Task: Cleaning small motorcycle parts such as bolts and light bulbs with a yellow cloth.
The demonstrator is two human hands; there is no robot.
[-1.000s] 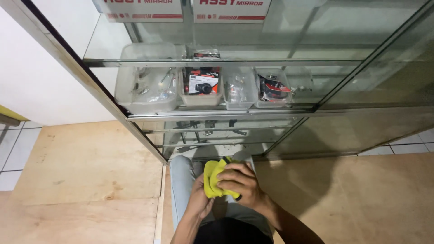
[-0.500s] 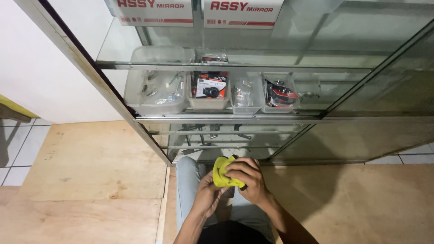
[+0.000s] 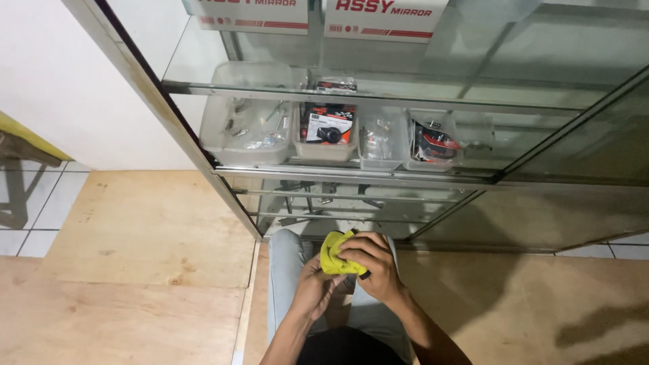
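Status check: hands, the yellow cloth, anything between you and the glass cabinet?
Right hand gripping yellow cloth; left hand cupped beneath it. Cloth bunched over lap. Nothing between hands and glass cabinet.

Top shelf: two white boxes with red lettering, left box (image 3: 251,15), right box (image 3: 384,16). Shelf below: black-red-white carded package (image 3: 327,124) in a clear tray; black-red packet (image 3: 433,143) to its right.
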